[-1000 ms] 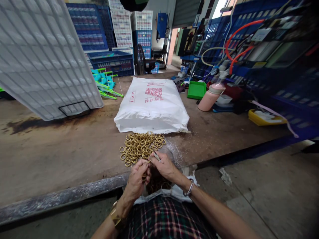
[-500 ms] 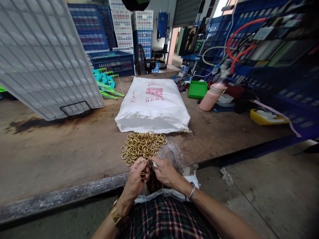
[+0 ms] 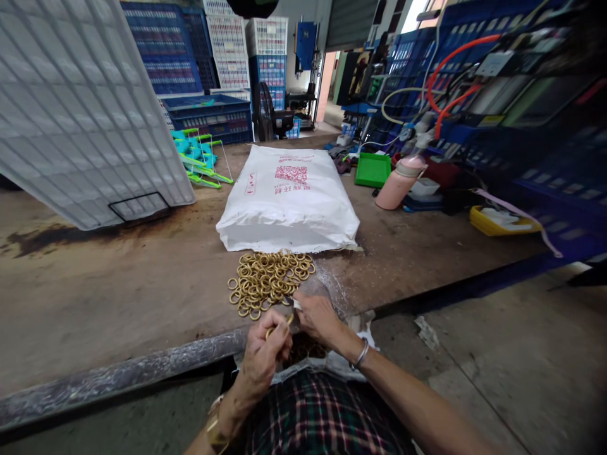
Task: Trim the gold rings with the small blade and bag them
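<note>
My left hand [image 3: 262, 351] is closed around brass-coloured rings; one ring [image 3: 289, 319] shows at the thumb and part of another between the fingers. To its right, my right hand [image 3: 317, 314] is closed at the near edge of the ring pile. Something small with a white part [image 3: 297, 304] pokes from its fingertips, too small to name. The loose pile of brass-coloured rings [image 3: 265, 281] lies on the worktable [image 3: 142, 284] just beyond both hands. Below the hands, an open white sack [image 3: 327, 365] rests at my lap, with dark contents that are hard to make out.
A full white sack with red print [image 3: 289, 208] lies behind the pile. At left leans a large white ribbed crate [image 3: 95, 114]. To the right stand a green tray [image 3: 372, 169], a pink bottle [image 3: 396, 189] and a yellow tray [image 3: 497, 222]. The table's front edge [image 3: 142, 360] runs close by.
My left hand has turned and drawn slightly down, away from the right fingertips. The right hand has moved slightly up and right, so a gap now shows between them.
</note>
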The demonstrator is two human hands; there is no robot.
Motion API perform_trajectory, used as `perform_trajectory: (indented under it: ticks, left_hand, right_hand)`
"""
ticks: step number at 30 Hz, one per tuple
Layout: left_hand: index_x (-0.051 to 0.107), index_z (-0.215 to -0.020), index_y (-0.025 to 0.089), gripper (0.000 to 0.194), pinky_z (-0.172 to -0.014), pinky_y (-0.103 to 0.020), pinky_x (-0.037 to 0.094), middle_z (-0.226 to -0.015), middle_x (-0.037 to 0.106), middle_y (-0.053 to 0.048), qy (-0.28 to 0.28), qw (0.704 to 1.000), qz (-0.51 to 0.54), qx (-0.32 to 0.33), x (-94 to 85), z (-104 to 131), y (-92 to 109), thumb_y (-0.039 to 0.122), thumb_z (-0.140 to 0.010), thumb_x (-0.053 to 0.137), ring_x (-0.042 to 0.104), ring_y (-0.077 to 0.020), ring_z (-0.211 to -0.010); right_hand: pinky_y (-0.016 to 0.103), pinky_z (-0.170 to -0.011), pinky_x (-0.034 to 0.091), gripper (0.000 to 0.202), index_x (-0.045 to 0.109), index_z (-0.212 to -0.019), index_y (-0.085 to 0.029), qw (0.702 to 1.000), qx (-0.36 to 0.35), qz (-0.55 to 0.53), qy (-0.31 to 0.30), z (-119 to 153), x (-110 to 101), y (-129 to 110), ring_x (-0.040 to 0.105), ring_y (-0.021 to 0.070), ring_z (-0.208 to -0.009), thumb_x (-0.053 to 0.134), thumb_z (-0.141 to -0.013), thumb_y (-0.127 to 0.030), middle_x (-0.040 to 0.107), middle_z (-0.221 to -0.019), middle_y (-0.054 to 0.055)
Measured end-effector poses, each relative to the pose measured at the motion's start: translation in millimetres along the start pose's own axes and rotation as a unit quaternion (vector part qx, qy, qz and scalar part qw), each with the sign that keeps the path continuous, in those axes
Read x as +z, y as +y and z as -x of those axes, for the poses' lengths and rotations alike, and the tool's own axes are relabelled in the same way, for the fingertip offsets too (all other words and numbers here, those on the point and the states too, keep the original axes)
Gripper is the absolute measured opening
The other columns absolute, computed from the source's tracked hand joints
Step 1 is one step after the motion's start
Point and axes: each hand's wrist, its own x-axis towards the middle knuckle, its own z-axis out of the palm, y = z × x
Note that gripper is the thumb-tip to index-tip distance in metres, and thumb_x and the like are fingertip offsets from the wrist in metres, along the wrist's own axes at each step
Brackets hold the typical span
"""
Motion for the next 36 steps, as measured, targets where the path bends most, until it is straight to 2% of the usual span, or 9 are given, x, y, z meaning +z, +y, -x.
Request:
perform_trajectory:
  ticks: [3, 6, 10, 16, 23, 26, 30, 33, 36]
  left_hand:
    - [0.045, -0.061, 0.018, 0.038, -0.037, -0.017, 0.024, -0.050, 0.047, 0.005, -0.023, 0.996, 0.080, -0.044, 7.0, 3.2, 6.4, 0.047, -0.066, 0.068, 0.037, -0.0043, -0.038]
    - [0.041, -0.064, 0.018, 0.036, -0.035, -0.015, 0.022, -0.058, 0.051, 0.005, -0.010, 0.985, 0.147, -0.084, 4.1, -2.9, 3.7, 0.045, -0.069, 0.066, 0.037, -0.0032, -0.038]
    - [0.043, -0.068, 0.018, 0.032, -0.034, -0.014, 0.023, -0.064, 0.055, 0.003, 0.015, 0.982, 0.164, -0.091, -5.4, -8.9, -4.7, 0.041, -0.071, 0.065, 0.039, -0.0025, -0.040]
    - [0.053, -0.086, 0.018, 0.025, -0.034, -0.014, 0.026, -0.064, 0.056, 0.003, -0.003, 0.972, 0.209, -0.110, -11.5, -9.1, -4.9, 0.031, -0.069, 0.066, 0.041, -0.0039, -0.040]
    - [0.056, -0.066, 0.012, 0.025, -0.037, -0.014, 0.029, -0.072, 0.060, -0.004, 0.036, 0.956, 0.262, -0.129, -14.0, -16.5, -2.2, 0.027, -0.059, 0.075, 0.055, -0.0097, -0.059]
    - [0.052, -0.065, 0.014, 0.029, -0.036, -0.013, 0.027, -0.065, 0.055, 0.001, 0.060, 0.973, 0.205, -0.083, -12.7, -19.0, -3.1, 0.032, -0.061, 0.074, 0.051, -0.0079, -0.054]
    - [0.053, -0.072, 0.018, 0.025, -0.035, -0.015, 0.028, -0.053, 0.047, 0.006, 0.112, 0.993, -0.009, 0.025, -14.3, -22.3, -7.9, 0.041, -0.072, 0.062, 0.039, -0.0054, -0.040]
    - [0.061, -0.089, 0.019, 0.021, -0.045, -0.019, 0.038, -0.056, 0.053, 0.005, 0.123, 0.972, -0.161, 0.122, -18.4, -24.1, -9.8, 0.034, -0.074, 0.059, 0.047, -0.0084, -0.047]
    - [0.065, -0.095, 0.019, 0.023, -0.062, -0.025, 0.045, -0.072, 0.064, -0.001, 0.105, 0.940, -0.257, 0.200, -21.9, -25.3, -8.5, 0.026, -0.074, 0.057, 0.058, -0.0139, -0.066]
  right_hand:
    - [0.025, -0.056, 0.027, 0.022, 0.056, -0.092, -0.016, 0.998, 0.040, 0.007, 0.046, -5.6, -3.6, 6.5, 0.052, 0.0157, -0.060, 0.043, -0.075, -0.013, 0.062, -0.071, 0.005]
    - [0.024, -0.061, 0.032, 0.026, 0.053, -0.099, -0.018, 0.994, 0.054, -0.010, 0.091, -13.7, -8.4, 9.2, 0.057, 0.0169, -0.071, 0.042, -0.077, -0.013, 0.065, -0.082, 0.006]
    - [0.025, -0.062, 0.033, 0.030, 0.051, -0.106, -0.020, 0.995, 0.065, 0.016, 0.070, -22.9, -11.2, 10.4, 0.059, 0.0174, -0.074, 0.043, -0.078, -0.013, 0.066, -0.088, 0.005]
    - [0.025, -0.060, 0.032, 0.026, 0.055, -0.100, -0.019, 0.995, 0.068, 0.049, 0.058, -25.3, -7.7, 12.6, 0.058, 0.0173, -0.071, 0.042, -0.078, -0.013, 0.065, -0.083, 0.005]
    - [0.024, -0.071, 0.036, 0.015, 0.055, -0.087, -0.018, 0.987, 0.009, -0.077, 0.140, -21.9, -10.0, 10.8, 0.051, 0.0157, -0.081, 0.040, -0.083, -0.017, 0.057, -0.090, 0.006]
    - [0.023, -0.064, 0.036, 0.019, 0.051, -0.075, -0.019, 0.970, 0.003, -0.207, 0.131, -20.2, -15.0, 4.5, 0.048, 0.0132, -0.069, 0.037, -0.087, -0.025, 0.053, -0.072, 0.001]
    - [0.020, -0.049, 0.030, 0.018, 0.049, -0.069, -0.019, 0.911, 0.064, -0.404, 0.049, -18.0, -19.5, -4.7, 0.040, 0.0093, -0.052, 0.040, -0.081, -0.029, 0.048, -0.059, -0.004]
    - [0.019, -0.043, 0.025, 0.013, 0.052, -0.078, -0.019, 0.857, 0.122, -0.500, -0.009, -16.0, -19.9, -10.7, 0.035, 0.0067, -0.044, 0.045, -0.076, -0.030, 0.051, -0.059, -0.005]
    - [0.018, -0.038, 0.020, 0.016, 0.049, -0.083, -0.020, 0.805, 0.152, -0.569, -0.069, -12.6, -21.1, -15.9, 0.027, 0.0040, -0.038, 0.050, -0.071, -0.030, 0.048, -0.055, -0.008]
